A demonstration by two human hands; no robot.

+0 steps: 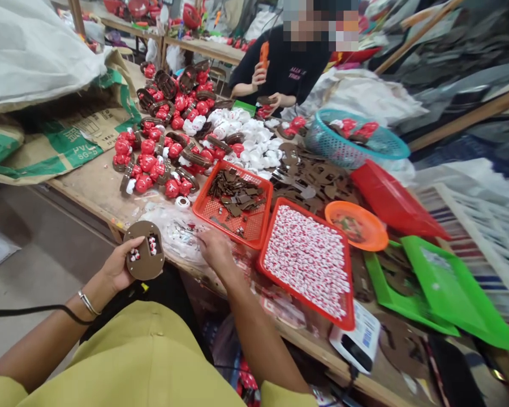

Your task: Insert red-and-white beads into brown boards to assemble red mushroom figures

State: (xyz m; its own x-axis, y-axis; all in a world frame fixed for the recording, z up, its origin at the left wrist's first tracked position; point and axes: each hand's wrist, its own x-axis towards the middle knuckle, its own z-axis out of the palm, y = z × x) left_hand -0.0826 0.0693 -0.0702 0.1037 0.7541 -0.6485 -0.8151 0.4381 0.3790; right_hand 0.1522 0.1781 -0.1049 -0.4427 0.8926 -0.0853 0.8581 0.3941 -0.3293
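Observation:
My left hand [121, 264] grips a round brown plastic toy base [146, 270] at its left edge, thumb on the face. A rectangular recess in the base shows small white, red and black pieces [152, 245]. My right hand [215, 249] is closed in a pinch over a clear plastic bag [169, 229] with small dark and shiny bits on it. What its fingertips hold is too small to make out. Just beyond that hand stands a red basket [200, 199] of flat brown plastic parts [237, 192].
A red tray [261, 261] of tiny white-and-red pieces is at right, near an orange plate [365, 237], green trays [458, 288] and a white device [360, 336]. Red-and-brown toy parts [148, 164] and white parts [248, 135] lie piled. Across the table, a person [275, 73] holds an orange tool.

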